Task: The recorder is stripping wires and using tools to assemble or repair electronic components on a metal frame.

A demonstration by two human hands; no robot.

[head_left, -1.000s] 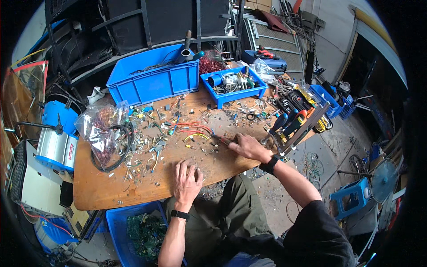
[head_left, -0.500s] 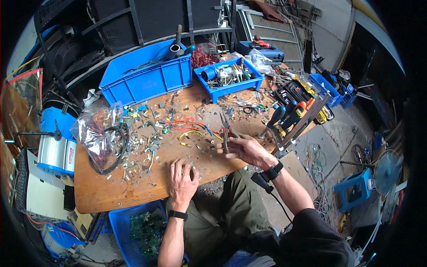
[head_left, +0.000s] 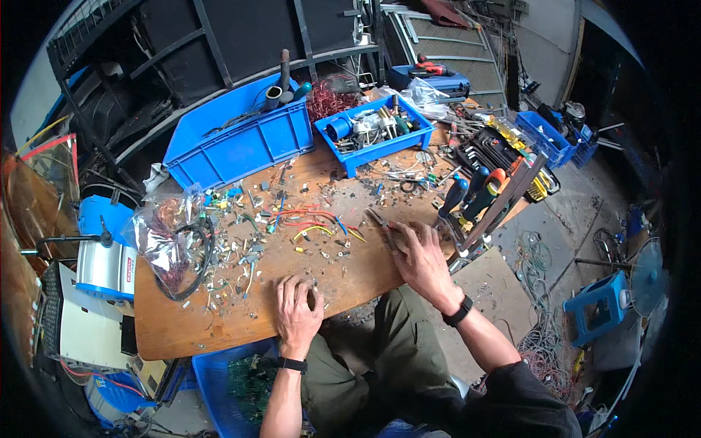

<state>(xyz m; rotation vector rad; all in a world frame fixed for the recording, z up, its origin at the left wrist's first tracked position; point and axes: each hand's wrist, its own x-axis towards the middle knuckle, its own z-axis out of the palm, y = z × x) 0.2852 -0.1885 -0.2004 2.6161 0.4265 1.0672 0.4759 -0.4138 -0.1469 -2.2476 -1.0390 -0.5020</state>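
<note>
My right hand (head_left: 422, 259) is low over the wooden tabletop (head_left: 350, 281), its fingers bent over the handles of a pair of pliers (head_left: 379, 219). The jaws point away from me and to the left; the handles are mostly covered by the fingers. My left hand (head_left: 298, 301) rests at the near edge of the table, fingers loosely curled and thumb apart, with nothing visible in it. Red wires (head_left: 299, 213) and a yellow wire (head_left: 312, 231) lie beyond the hands, among scattered small metal and plastic pieces.
A large blue bin (head_left: 244, 146) and a smaller blue tray (head_left: 380, 146) of parts stand at the back. Screwdrivers (head_left: 456, 194) stand in a rack at the right edge. A clear plastic bag (head_left: 164, 233) lies left. Below the table is a blue crate (head_left: 212, 390) with green circuit boards.
My right hand has turned palm down and moved right, bringing the pliers from above the table down to its surface. My left hand stays at the table edge. The view has shifted slightly.
</note>
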